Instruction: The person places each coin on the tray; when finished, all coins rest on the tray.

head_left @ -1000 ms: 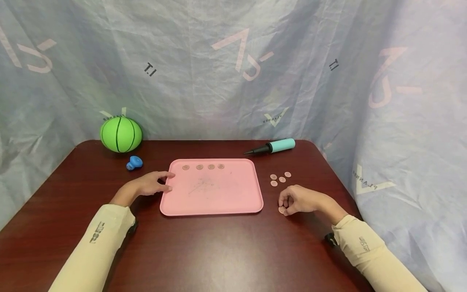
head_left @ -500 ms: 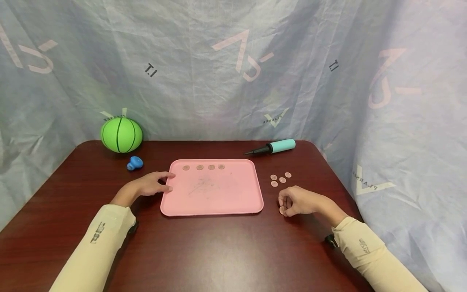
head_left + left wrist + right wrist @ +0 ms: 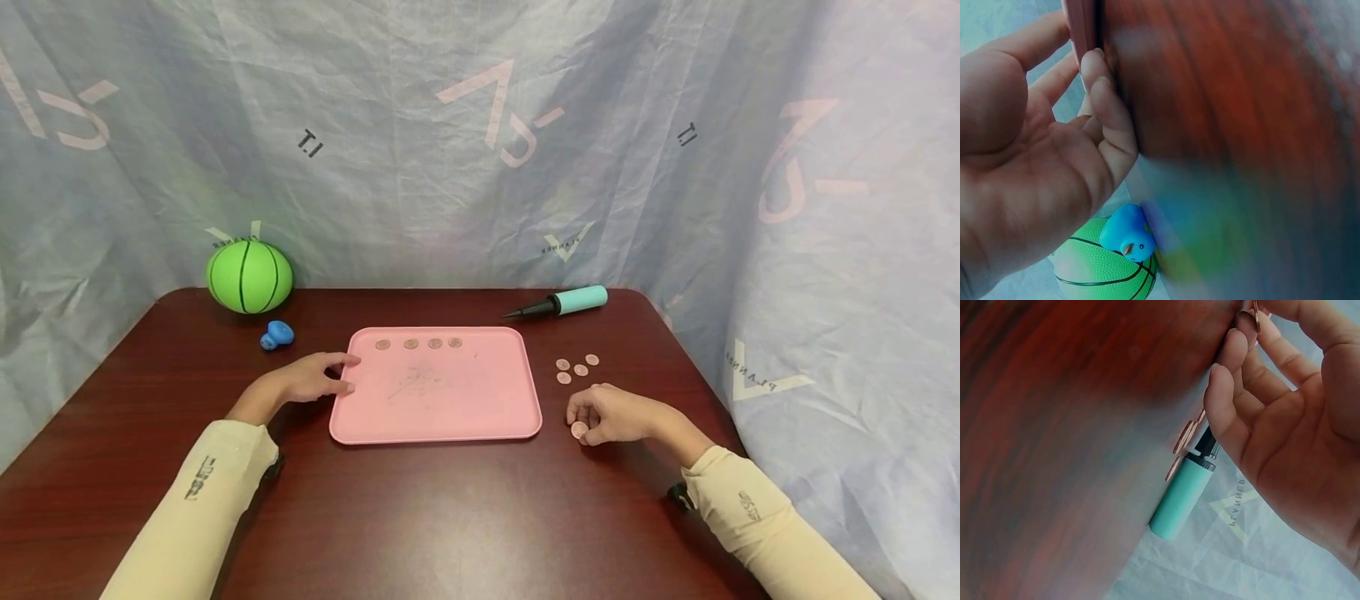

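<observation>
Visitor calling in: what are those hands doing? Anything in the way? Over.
Left hand touching pink tray at left rim. Right hand pinching one coin. Row of four coins on tray. Nothing seen between pinched coin and tray.

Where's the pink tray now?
In the head view, the pink tray lies on the table between the left hand, at its left edge, and the right hand.

Person was wearing pale cream sleeves, left sleeve (image 3: 180, 525) and right sleeve (image 3: 787, 533) pretty much matching, with kinda loose, creased cuffs (image 3: 243, 440). The left one had dark lettering (image 3: 201, 477) near the cuff and the right had greyer print (image 3: 748, 504), honestly too blurry to read. A small black piece (image 3: 273, 467) poked out under the left cuff, and a black bit (image 3: 681, 495) showed under the right too.
</observation>
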`<state>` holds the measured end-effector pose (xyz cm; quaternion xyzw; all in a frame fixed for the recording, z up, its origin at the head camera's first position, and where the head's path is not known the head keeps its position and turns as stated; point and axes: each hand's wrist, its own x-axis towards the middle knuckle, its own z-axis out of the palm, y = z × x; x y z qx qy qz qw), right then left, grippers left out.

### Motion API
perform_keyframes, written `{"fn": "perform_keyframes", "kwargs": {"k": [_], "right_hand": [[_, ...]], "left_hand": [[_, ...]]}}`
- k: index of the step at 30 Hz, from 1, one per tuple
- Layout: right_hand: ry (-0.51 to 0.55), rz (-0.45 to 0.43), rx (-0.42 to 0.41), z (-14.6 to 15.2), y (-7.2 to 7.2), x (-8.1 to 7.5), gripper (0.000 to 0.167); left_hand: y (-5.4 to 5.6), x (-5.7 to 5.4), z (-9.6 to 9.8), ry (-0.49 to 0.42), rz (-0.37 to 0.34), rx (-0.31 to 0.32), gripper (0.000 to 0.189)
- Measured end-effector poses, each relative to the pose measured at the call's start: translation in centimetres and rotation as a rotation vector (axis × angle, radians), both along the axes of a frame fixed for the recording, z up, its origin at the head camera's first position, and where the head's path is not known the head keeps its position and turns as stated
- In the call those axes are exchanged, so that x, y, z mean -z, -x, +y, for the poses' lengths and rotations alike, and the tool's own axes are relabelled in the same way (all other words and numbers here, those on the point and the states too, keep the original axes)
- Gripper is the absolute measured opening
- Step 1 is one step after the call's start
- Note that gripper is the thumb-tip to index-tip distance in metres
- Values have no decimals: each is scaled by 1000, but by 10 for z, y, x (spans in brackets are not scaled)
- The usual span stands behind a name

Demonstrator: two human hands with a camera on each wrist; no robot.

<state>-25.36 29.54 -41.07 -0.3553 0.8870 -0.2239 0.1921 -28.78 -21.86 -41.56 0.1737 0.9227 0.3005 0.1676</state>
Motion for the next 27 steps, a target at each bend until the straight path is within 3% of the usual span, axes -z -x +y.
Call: {"fn": "perform_keyframes", "kwargs": {"k": [27], "right_hand": [[25, -64, 14, 1, 2, -1, 22]], "left_hand": [[0, 1, -2, 12, -7, -4, 60]]}}
